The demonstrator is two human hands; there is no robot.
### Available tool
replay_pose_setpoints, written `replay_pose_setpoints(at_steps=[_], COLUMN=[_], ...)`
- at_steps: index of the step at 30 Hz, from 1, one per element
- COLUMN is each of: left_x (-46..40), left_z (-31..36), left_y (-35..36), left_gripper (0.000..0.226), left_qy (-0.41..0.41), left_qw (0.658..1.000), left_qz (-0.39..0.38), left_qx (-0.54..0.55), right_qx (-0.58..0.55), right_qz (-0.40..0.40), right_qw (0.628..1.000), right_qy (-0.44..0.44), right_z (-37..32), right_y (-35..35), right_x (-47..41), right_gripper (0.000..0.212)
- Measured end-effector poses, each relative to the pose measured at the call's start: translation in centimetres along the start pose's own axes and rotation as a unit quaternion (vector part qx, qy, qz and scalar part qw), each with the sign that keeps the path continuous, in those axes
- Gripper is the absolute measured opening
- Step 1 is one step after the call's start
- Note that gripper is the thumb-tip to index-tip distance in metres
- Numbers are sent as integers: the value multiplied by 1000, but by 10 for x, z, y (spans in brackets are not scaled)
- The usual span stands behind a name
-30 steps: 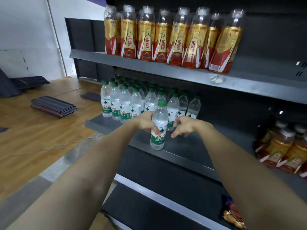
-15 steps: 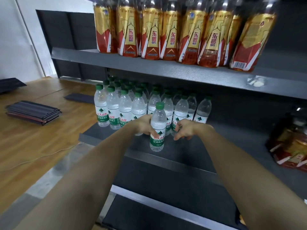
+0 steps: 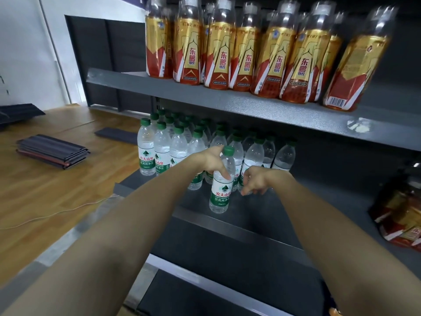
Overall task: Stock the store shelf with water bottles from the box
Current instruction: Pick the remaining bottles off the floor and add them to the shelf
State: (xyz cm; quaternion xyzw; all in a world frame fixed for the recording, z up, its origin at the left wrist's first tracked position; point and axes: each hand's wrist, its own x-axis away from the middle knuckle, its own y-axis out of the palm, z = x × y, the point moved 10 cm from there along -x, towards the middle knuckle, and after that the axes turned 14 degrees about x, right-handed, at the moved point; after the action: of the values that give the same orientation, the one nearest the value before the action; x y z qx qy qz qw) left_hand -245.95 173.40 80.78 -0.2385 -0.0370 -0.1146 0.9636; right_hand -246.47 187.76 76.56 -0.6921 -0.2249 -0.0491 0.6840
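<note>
Water bottle [image 3: 220, 190], green cap, green-white label, stands upright at frame centre on the dark middle shelf [image 3: 262, 215], near its front edge and just in front of the stocked group. Left hand [image 3: 213, 161] grips it around the upper body and shoulder, thumb laid across the front of the clear plastic, fingers wrapped behind. Right hand [image 3: 255, 181] sits just right of the bottle, fingers loosely curled and pointing down; it holds nothing, and whether it touches the bottle I cannot tell. Both forearms reach in from the bottom of the frame.

Stocked water bottles [image 3: 164, 151] stand in rows behind and to the left of the held one, filling the left-centre part of the same shelf, all upright, caps on.

Upper shelf [image 3: 227, 103] crosses the top half of the frame and carries a row of gold-and-red drink bottles [image 3: 221, 55]. More gold-red bottles [image 3: 401, 215] at the right edge, blurred. Wooden floor on the left with a stack of dark flat panels [image 3: 53, 150] and a thin white cable [image 3: 57, 213] running across it. White wall in the upper left.
</note>
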Motion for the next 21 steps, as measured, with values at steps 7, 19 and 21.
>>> replay_pose_setpoints(at_steps=[7,19,21], left_x=[8,-5,-8], left_z=[26,30,29], left_y=[2,-10,-13], left_gripper=[92,98,99], left_qy=[94,71,66], left_qw=[992,963,959], left_qz=[42,35,45], left_qx=[-77,-257,-273], right_qx=[-6,-7,-8], right_qz=[7,16,14], right_qw=[1000,1000,1000], right_qy=[2,4,2], right_z=[0,-8,-7], right_y=[-1,-11,-11], right_x=[-2,-14,-15], right_gripper=[29,34,32])
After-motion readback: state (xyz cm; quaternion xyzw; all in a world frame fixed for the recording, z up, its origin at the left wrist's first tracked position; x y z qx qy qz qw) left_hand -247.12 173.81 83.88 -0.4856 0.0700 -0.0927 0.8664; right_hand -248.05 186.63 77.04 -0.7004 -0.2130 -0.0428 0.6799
